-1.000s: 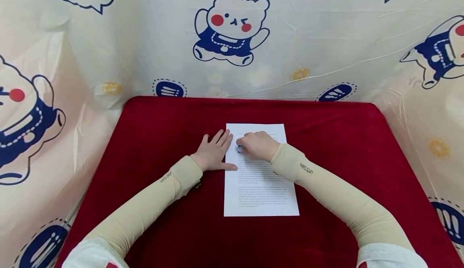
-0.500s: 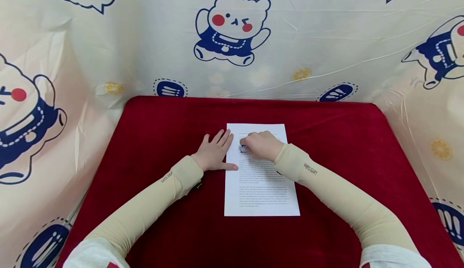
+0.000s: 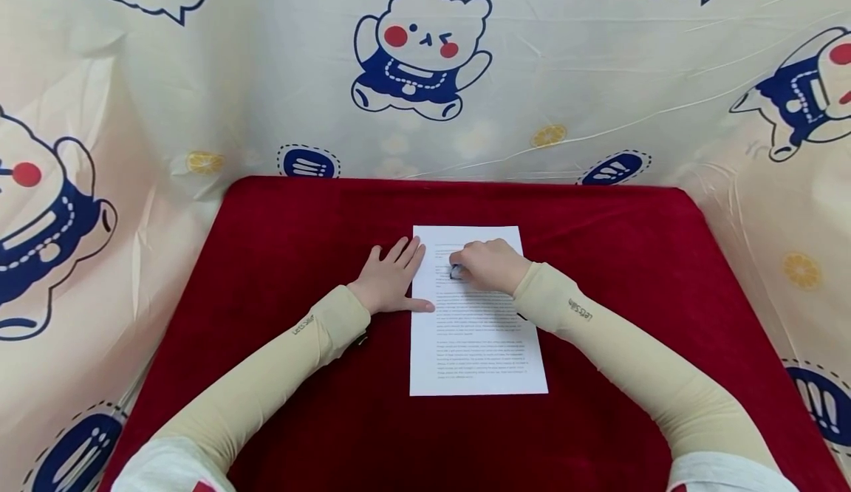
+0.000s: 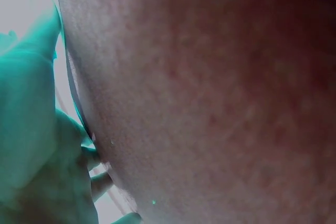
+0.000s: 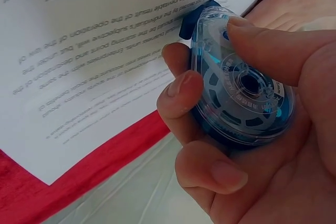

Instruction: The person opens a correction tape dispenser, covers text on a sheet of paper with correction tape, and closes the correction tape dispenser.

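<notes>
A printed sheet of paper [image 3: 479, 363] lies on the red cloth. My right hand [image 3: 493, 265] grips a clear blue correction tape dispenser [image 5: 241, 87], thumb on one side and curled fingers on the other. Its dark blue tip end [image 5: 198, 20] is right at the lines of text on the upper part of the page. In the head view the hand covers most of the dispenser. My left hand [image 3: 388, 278] rests flat with spread fingers over the sheet's left edge, thumb and fingertips on the paper. The left wrist view is mostly filled by blurred skin.
A red velvety cloth [image 3: 299, 233] covers the table. Behind and on both sides hangs a pale curtain [image 3: 532, 56] printed with cartoon bears. Cream sleeves [image 3: 618, 352] cover both forearms.
My right hand has slid a little to the right across the upper lines of text with the correction tape dispenser. The left hand and the paper stay in place.
</notes>
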### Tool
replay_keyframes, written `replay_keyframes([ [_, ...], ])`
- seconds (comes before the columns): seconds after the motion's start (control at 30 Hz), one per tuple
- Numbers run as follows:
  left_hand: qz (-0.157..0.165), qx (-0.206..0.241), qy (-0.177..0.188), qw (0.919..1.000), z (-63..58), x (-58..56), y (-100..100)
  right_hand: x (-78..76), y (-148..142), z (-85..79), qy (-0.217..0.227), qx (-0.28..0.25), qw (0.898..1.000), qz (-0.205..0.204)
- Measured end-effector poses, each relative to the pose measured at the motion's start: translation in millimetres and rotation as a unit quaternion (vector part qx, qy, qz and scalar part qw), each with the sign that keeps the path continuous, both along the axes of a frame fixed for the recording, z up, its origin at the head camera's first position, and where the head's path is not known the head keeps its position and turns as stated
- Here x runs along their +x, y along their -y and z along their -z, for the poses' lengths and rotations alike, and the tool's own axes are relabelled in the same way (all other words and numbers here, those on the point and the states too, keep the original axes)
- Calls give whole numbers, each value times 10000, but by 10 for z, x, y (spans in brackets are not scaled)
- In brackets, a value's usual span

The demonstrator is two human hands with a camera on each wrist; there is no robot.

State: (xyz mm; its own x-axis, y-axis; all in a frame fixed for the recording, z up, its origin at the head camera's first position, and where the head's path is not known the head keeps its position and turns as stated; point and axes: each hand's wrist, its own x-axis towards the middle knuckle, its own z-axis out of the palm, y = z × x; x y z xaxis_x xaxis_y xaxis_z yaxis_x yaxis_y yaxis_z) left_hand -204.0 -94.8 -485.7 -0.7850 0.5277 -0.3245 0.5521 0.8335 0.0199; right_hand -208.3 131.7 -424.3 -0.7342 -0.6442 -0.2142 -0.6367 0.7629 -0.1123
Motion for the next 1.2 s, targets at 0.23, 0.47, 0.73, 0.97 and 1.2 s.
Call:
replay_keyframes([
  [0.23,6,96,-17,10000,-97,39,1,-4,-60,13,66,-79,9999,53],
  [0.47,8,79,-31,10000,-118,40,10,-25,-90,30,-21,-60,10000,-65],
  [0.73,104,-57,-67,9999,-90,15,2,-66,-75,135,452,-611,9970,-130],
  [0.97,100,-90,-77,9999,-74,7,-7,-83,-34,161,290,-731,9967,-210],
  [1.2,65,-114,-21,9999,-53,0,-2,-92,0,189,85,-624,9975,-331],
])
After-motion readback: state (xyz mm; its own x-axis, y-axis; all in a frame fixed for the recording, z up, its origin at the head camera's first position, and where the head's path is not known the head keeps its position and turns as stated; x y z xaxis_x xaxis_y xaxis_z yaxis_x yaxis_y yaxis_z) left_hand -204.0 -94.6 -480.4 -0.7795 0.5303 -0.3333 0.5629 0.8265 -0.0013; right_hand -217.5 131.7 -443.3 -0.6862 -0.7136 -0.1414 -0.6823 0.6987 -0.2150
